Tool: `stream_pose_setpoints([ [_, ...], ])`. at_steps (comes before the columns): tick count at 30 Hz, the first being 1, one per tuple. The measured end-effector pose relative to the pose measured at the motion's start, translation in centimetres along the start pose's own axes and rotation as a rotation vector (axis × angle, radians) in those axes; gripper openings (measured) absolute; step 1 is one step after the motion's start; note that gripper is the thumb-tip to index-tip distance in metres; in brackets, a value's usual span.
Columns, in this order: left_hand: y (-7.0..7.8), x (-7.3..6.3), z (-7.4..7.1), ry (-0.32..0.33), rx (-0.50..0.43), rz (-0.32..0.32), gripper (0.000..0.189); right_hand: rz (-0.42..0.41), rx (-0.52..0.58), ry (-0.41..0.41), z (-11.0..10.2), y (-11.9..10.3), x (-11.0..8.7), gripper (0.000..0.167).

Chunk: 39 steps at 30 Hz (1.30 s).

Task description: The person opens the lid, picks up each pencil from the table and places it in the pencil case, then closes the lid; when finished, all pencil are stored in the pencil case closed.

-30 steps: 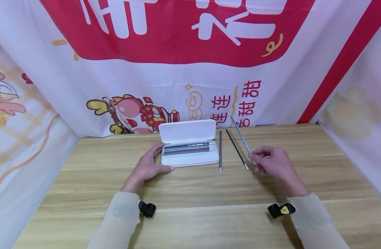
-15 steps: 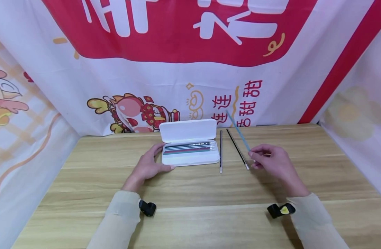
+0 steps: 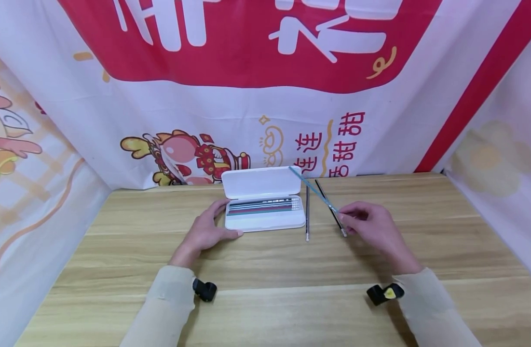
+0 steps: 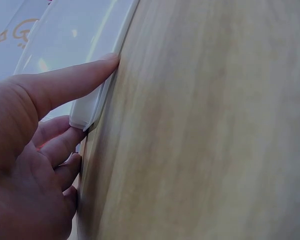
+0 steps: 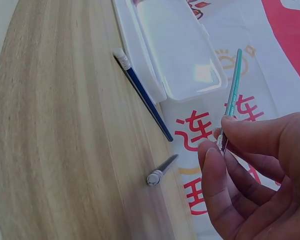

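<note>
In the head view, a white pencil case point(image 3: 265, 224) lies on the table with its lid point(image 3: 261, 182) raised; several pencils point(image 3: 261, 207) lie side by side inside. My left hand point(image 3: 208, 233) holds the case's left end, thumb point(image 4: 75, 82) along the front edge and fingers round the corner. My right hand point(image 3: 371, 222) pinches a blue-green pencil point(image 5: 234, 90) near its eraser end, thumb against fingers. That pencil slants up and left above the table, its far end in front of the lid's right corner in the head view.
A dark blue pencil point(image 3: 307, 212) lies just right of the case. Further right is a black pencil point(image 3: 339, 224), partly behind the held one in the head view. Printed cloth point(image 3: 196, 111) hangs along the table's back edge and both sides.
My right hand has moved slightly left, and the pencil in it has swung left and down, its tip going from above the black pencil to the lid. My left hand stays on the case.
</note>
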<state>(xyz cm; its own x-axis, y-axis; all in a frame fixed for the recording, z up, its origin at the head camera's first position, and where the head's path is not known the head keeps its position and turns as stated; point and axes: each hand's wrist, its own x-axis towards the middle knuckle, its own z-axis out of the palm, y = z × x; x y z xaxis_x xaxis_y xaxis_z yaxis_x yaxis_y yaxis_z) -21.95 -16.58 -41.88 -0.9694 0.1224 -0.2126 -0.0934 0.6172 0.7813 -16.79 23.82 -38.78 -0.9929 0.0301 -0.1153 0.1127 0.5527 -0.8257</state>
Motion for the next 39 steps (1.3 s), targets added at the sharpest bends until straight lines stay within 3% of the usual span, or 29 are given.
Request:
stream_pose_setpoints([
  [8,-0.1,0.0,-0.1,-0.004,0.001,0.003,0.095,-0.085,-0.101,-0.026,0.9,-1.6,0.9,0.019],
  [21,-0.1,0.0,-0.1,-0.009,-0.022,0.004,0.096,-0.296,-0.235,-0.114,4.0,-3.3,5.2,0.011],
  [31,-0.2,-0.1,-0.1,-0.004,-0.024,0.009,0.095,-0.318,-0.292,-0.137,5.8,-4.7,6.8,0.010],
  [39,-0.3,0.0,-0.1,-0.003,-0.029,0.009,0.095,-0.304,-0.263,-0.145,6.7,-4.8,7.8,0.013],
])
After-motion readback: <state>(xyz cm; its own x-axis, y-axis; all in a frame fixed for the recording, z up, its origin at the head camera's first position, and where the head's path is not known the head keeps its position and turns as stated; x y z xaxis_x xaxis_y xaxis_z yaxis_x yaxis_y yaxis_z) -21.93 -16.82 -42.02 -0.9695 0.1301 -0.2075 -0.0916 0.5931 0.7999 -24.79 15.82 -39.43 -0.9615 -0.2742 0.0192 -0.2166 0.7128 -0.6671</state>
